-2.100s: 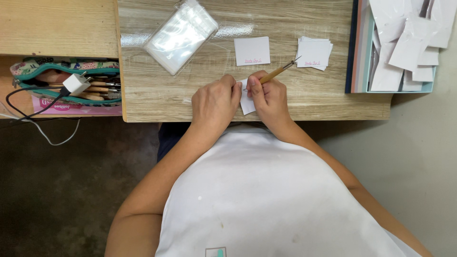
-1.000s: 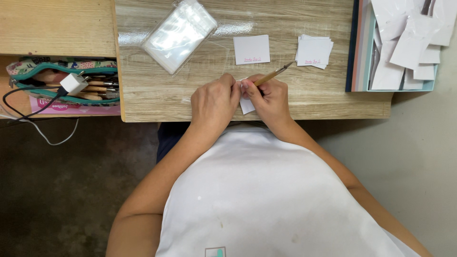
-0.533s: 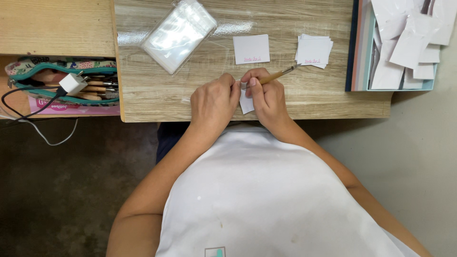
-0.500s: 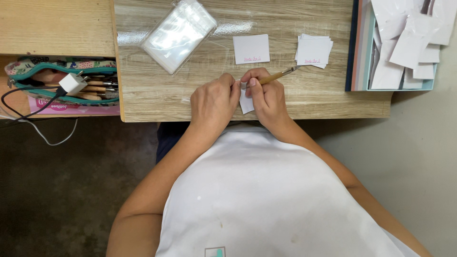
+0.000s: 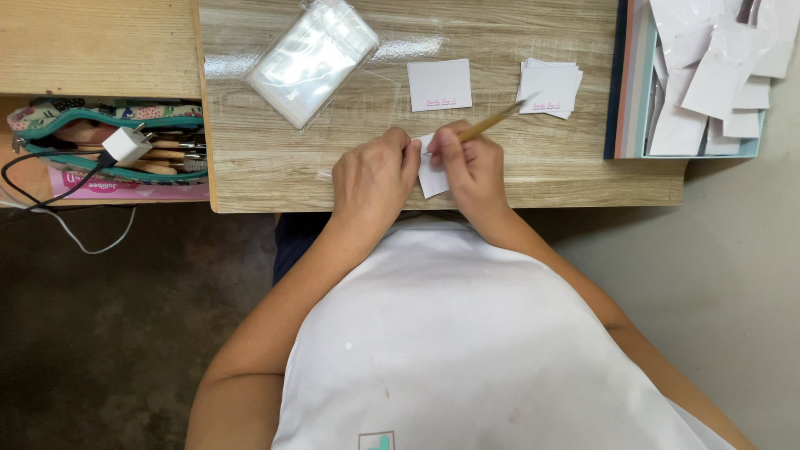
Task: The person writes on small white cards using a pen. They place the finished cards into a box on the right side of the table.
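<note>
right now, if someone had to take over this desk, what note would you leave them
Left hand: pinches the left edge of a small white card at the desk's front edge.
Right hand: holds a wooden tool, tip at the card.
One card lies alone further back, a small stack to its right. Clear bags lie back left, paper scraps in the tray at right, pouch of tools on the shelf at left.
Done: cannot tell how many cards are finished. Left: the held card is in work.
</note>
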